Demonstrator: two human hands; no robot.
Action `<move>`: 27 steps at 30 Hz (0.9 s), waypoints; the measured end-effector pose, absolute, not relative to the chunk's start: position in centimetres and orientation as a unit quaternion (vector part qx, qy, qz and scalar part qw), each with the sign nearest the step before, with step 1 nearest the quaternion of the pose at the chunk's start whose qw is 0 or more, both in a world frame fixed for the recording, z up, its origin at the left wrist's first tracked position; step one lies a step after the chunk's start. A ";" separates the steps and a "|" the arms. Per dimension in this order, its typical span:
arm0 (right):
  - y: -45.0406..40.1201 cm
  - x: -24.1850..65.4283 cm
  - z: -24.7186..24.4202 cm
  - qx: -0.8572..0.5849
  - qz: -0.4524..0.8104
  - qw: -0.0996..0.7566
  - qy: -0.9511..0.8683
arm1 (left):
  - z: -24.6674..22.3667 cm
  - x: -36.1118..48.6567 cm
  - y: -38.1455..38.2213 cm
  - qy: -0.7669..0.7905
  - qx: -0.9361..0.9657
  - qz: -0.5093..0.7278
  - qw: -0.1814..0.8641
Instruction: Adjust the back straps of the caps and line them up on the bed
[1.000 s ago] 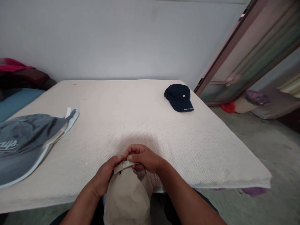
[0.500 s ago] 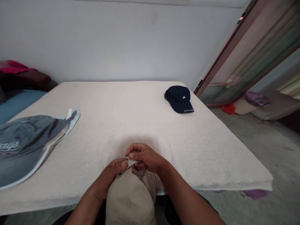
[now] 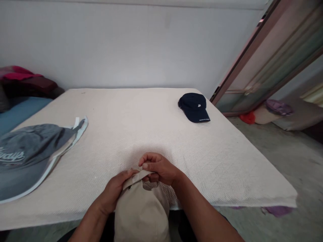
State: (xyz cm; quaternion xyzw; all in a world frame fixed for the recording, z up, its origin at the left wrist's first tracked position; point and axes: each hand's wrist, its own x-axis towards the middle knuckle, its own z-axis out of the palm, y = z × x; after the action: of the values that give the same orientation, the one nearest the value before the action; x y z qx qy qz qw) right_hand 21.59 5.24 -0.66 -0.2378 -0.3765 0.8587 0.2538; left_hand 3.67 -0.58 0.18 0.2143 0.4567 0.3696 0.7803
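A beige cap (image 3: 141, 213) is held at the near edge of the table, its back opening and strap toward the far side. My left hand (image 3: 118, 188) is closed on the left part of the strap (image 3: 137, 178), where the strap joins the cap. With thumb and fingers, my right hand (image 3: 158, 169) pinches the strap farther right. The strap lies stretched between both hands, above the cutout in the cap's back. The fingertips under the strap are partly hidden.
On the table with its cream cover (image 3: 121, 117), a grey cap (image 3: 32, 151) lies at the left and a navy cap (image 3: 193, 107) at the far right. A wall (image 3: 131, 47) stands behind. Bundles of cloth (image 3: 279, 107) sit on the floor at right.
My right hand has shifted slightly right, and more of the strap now shows between my hands. My left thumb has moved off the strap's top. The view has shifted a little.
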 end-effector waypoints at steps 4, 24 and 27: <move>5.2 21.6 -0.5 -0.227 0.863 0.250 -0.376 | 0.2 3.9 -0.7 0.423 0.230 0.348 0.804; 5.2 21.1 -0.9 -0.193 0.867 0.196 -0.417 | 0.4 2.1 -0.9 0.376 0.100 0.471 0.792; 5.1 21.1 -1.0 -0.205 0.862 0.178 -0.428 | 0.7 1.5 -0.8 0.392 0.036 0.484 0.782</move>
State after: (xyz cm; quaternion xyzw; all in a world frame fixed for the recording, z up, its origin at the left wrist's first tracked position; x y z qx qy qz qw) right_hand 21.06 5.14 -1.04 -0.2047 -0.4281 0.8621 0.1780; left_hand 1.47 -0.83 0.72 0.0364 0.3916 0.4839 0.7818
